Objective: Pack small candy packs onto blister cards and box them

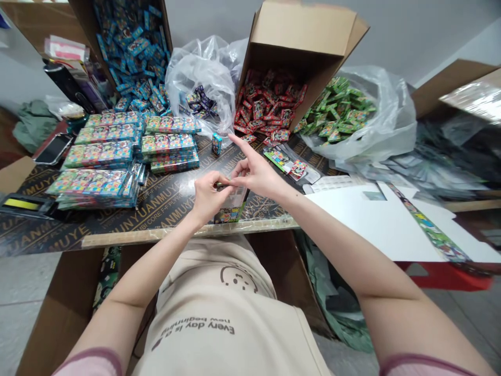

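Observation:
Near the table's front edge, my left hand (211, 194) pinches the top of a small clear packet (230, 213) with colourful printing at its lower part. My right hand (254, 169) meets it there, thumb and curled fingers at the same top edge, index finger stretched out forward. The packet hangs partly hidden below both hands. Just beyond the fingers a small blue box (216, 143) stands upright on the dark printed table (168, 193). Stacks of wrapped multicoloured packs (170, 143) lie to the left of my hands.
Behind are a carton of blue boxes (136, 47), a bag of purple ones (201, 99), a carton of red ones (266, 102) and a bag of green ones (344, 112). A phone (52, 149) lies left; white card (364, 224) and clear sleeves (422, 172) are right.

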Available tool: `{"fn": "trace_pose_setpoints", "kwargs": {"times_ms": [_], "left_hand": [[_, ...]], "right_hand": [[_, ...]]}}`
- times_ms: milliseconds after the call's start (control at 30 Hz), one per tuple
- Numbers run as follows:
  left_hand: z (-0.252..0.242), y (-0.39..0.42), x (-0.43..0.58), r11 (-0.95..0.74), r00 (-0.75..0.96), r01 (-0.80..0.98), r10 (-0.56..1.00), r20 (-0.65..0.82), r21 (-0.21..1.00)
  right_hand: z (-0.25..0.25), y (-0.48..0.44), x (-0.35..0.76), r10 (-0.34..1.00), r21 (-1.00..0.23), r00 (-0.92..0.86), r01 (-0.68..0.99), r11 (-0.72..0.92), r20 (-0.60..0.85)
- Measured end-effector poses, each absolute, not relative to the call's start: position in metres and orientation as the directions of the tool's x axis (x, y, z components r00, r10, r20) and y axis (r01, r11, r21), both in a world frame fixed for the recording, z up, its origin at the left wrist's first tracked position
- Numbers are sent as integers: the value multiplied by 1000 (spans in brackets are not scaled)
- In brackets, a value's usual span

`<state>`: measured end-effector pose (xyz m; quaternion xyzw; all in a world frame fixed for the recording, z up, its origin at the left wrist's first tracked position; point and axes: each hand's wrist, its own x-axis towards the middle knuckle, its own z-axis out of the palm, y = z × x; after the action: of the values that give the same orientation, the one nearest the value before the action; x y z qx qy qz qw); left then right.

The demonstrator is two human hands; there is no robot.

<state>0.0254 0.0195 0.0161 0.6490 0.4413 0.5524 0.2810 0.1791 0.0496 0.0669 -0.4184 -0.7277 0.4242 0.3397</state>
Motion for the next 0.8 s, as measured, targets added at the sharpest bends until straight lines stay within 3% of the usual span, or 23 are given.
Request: {"fn": "trace_pose_setpoints", "kwargs": {"times_ms": [100, 233, 333, 400, 467, 533, 600, 700, 800], "left_hand": [[20, 19, 24, -412, 23, 289, 905, 424, 864], [28, 28, 15, -423, 161, 321, 906, 391, 847], [29, 42, -5, -414, -8, 299, 900, 436, 860], [24, 49, -21, -385, -230, 166, 880, 416, 908], [13, 49, -32, -362, -369, -35, 871, 325, 931], [-3, 41, -36, -307, -384, -198, 898, 215, 931], [-19, 28, -36, -216, -317, -237, 939, 135, 947], [-29, 11, -31, -171, -232, 44, 957, 176, 984], [-13, 10, -24, -341, -108, 444, 898, 427, 829]], "right_hand": [[50, 51, 176, 951, -956, -285, 227, 188, 119], [27, 57, 179, 986, -991, -101, 49, -127, -131], [16, 53, 186, 993, -996, 80, 3, -86, -86], [8, 44, 190, 982, -1000, 190, 23, 6, 10], [-2, 34, 192, 978, -1000, 209, 1, -3, -3], [-9, 27, 192, 983, -992, 159, -95, -80, -95], [-8, 24, 194, 982, -980, 157, -183, -79, -108], [8, 28, 201, 977, -988, 198, -116, 104, 80], [29, 33, 203, 973, -970, -29, 84, 229, 228]]}}
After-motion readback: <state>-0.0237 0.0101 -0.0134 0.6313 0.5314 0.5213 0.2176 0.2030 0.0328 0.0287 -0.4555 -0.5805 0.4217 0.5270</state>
